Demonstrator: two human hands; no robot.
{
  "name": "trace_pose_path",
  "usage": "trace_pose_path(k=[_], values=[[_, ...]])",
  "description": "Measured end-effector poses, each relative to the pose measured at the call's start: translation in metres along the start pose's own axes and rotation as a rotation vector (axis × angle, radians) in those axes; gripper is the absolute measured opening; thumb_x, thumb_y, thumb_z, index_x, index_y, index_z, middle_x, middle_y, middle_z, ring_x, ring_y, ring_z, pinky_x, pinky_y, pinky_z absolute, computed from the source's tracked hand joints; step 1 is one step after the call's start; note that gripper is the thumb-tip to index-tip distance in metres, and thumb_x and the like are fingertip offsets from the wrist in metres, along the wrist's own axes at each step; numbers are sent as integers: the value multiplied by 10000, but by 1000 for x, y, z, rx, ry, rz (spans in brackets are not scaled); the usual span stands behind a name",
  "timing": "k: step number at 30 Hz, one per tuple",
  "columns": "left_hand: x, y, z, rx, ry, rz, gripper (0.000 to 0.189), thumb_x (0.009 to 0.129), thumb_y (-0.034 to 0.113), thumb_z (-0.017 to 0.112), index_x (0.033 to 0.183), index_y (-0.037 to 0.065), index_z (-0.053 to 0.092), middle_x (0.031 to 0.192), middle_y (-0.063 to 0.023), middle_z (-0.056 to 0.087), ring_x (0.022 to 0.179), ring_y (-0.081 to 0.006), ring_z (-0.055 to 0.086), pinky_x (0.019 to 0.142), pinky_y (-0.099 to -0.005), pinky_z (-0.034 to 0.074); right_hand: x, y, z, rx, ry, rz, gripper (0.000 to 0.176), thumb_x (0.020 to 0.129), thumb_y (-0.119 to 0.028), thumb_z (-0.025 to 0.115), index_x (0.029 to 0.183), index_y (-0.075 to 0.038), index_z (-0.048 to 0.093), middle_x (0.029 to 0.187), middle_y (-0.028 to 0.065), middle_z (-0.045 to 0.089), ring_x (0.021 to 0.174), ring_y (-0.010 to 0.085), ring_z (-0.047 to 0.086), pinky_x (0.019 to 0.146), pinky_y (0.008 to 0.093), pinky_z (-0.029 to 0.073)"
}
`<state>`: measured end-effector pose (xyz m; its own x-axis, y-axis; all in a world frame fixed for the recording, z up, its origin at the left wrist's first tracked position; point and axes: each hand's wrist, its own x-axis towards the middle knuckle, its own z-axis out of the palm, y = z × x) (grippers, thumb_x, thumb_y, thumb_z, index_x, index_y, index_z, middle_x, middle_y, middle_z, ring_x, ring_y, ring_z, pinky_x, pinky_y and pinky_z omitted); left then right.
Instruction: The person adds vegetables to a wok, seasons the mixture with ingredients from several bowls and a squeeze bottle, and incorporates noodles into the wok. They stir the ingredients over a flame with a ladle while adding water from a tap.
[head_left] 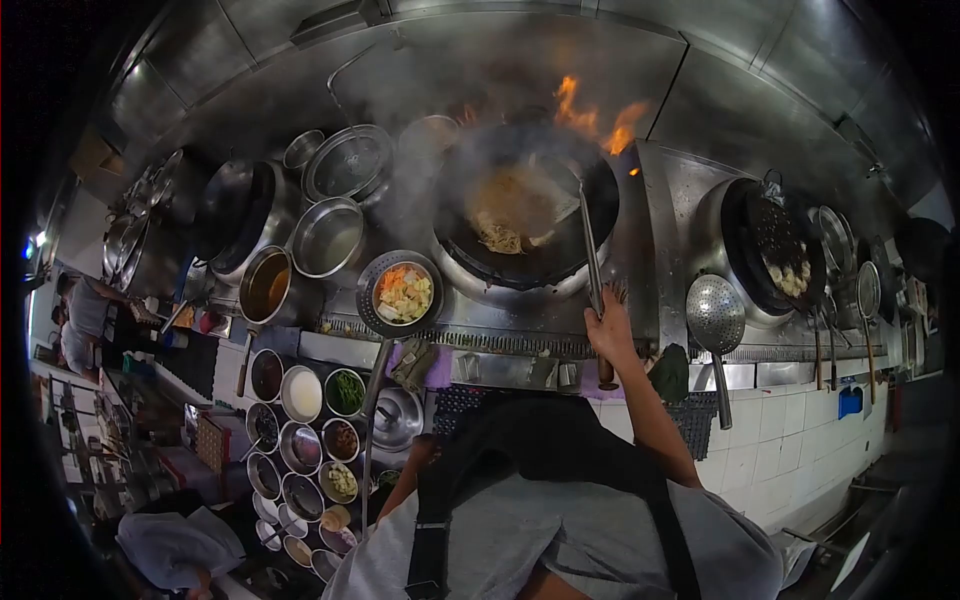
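Observation:
My right hand [610,330] grips the long metal handle of a ladle [590,245] whose head reaches into the big black wok [560,255]. Noodles [505,230] lie in the wok amid smoke, and orange flames [592,115] rise behind its far rim. Left of the wok, a perforated strainer [372,275] with chopped vegetables rests on the stove edge. Only my left forearm [405,480] shows, low beside my dark apron; the hand itself is lost in shadow near the counter front.
Several small steel bowls of condiments [300,440] stand at the lower left, with a pot of brown liquid [265,285] and steel bowls [327,237] above. A skimmer [715,312] and a second wok [775,250] sit at right. Other people [85,315] work at far left.

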<state>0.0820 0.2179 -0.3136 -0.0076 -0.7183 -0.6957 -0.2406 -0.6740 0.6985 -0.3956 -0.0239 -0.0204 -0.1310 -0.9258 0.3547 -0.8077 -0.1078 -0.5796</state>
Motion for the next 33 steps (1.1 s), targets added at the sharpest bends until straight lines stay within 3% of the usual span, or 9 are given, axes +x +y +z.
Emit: trace_pose_path(k=[6, 11, 17, 19, 20, 22, 25, 29, 33], values=[[16, -23, 5, -282, 10, -98, 236, 902, 259, 616, 941, 27, 626, 807, -108, 658, 619, -238, 663, 485, -355, 497, 38, -38, -37, 427, -680, 569, 543, 868, -75, 633, 1366, 60, 462, 993, 221, 651, 962, 312, 643, 890, 387, 476], [-21, 28, -6, 46, -27, 251, 247, 956, 241, 562, 1022, 9, 617, 809, -117, 665, 547, -222, 653, 443, -345, 505, 1, -46, -49, 310, -437, 60, 555, 861, -54, 615, 1382, 48, 453, 1001, 237, 651, 926, 321, 656, 853, 384, 490], [4, 5, -2, -244, 55, -229, 211, 959, 218, 548, 1003, 20, 604, 714, -111, 631, 535, -208, 642, 424, -320, 482, 13, -46, -8, 156, -523, 111, 594, 865, -69, 600, 1420, 40, 417, 1052, 328, 638, 1000, 472, 627, 879, 457, 497], [16, -13, -11, 257, -99, 497, 197, 957, 221, 548, 963, 34, 609, 692, -94, 616, 515, -199, 619, 421, -302, 465, 17, -59, -3, 75, -531, 196, 602, 867, -76, 598, 1426, 42, 407, 1046, 336, 636, 1002, 490, 616, 878, 477, 498], [18, -9, -8, 256, -99, 503, 197, 957, 221, 548, 963, 34, 609, 692, -94, 616, 515, -199, 619, 421, -302, 465, 17, -68, -9, 22, -563, 217, 606, 874, -82, 593, 1432, 47, 394, 1037, 337, 637, 983, 490, 621, 875, 486, 499], [14, 2, -5, -279, -28, -144, 179, 953, 217, 543, 959, 56, 621, 730, -78, 623, 536, -188, 612, 452, -308, 474, 16, -77, -19, -25, -591, 239, 610, 881, -88, 589, 1438, 53, 382, 1027, 338, 639, 965, 491, 626, 872, 495, 500], [-16, 44, -5, 147, -59, 317, 166, 947, 207, 538, 951, 61, 617, 745, -66, 617, 545, -175, 604, 456, -308, 471, 15, -62, -27, 75, -582, 103, 609, 886, -105, 598, 1432, 66, 388, 1037, 339, 640, 979, 479, 630, 874, 479, 503], [4, 22, -10, 472, -223, 297, 171, 940, 200, 538, 971, 55, 623, 744, -57, 615, 546, -169, 601, 467, -314, 476, 36, -58, -31, 157, -469, 77, 595, 855, -137, 642, 1389, 54, 460, 1040, 334, 640, 997, 464, 639, 877, 445, 507], [-14, 40, -5, 158, -18, 55, 222, 893, 228, 594, 1052, 78, 633, 766, -70, 634, 592, -188, 619, 490, -338, 484, 4, -42, -101, 5, -427, 45, 639, 844, -129, 635, 1435, 2, 430, 1004, 309, 657, 930, 454, 653, 852, 474, 508]])
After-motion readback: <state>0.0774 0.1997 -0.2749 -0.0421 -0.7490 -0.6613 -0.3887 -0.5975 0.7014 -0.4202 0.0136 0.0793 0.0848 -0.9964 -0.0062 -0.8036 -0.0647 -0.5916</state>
